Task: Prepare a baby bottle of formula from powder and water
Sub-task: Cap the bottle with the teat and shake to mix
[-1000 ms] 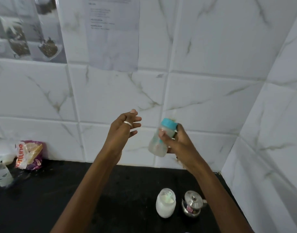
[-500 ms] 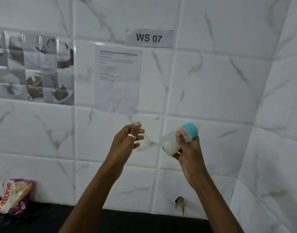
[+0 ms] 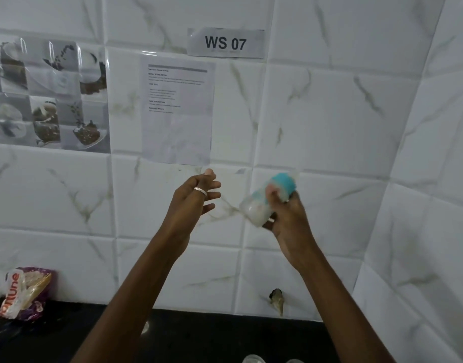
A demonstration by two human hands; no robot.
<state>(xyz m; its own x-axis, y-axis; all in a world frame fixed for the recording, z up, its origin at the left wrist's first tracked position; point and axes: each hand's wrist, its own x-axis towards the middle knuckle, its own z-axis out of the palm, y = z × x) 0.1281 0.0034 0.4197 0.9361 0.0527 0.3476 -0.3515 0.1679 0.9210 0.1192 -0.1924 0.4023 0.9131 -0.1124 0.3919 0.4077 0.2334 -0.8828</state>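
Two hands up in front of the tiled wall, counter low at 6 o'clock. Right hand wrapped around the baby bottle, which sits just right of centre, tilted, teal cap toward 1 o'clock and base toward 7 o'clock. White milky liquid pooled in the lower end; bottle blurred. Left hand empty, fingers loosely spread, at 9 o'clock of the bottle, near but apart, ring on one finger.

Step, judged: mixing, shaking the capped bottle to dissolve powder in water. Filling and capping look done, so the task is near its end.

Next move probably calls for a firm grip near the cap, a check for clumps, then setting the bottle upright on the counter. Cap tightness not visible.

Food packet sits at 8 o'clock against the wall. Printed sheet and "WS 07" label at 12 o'clock.
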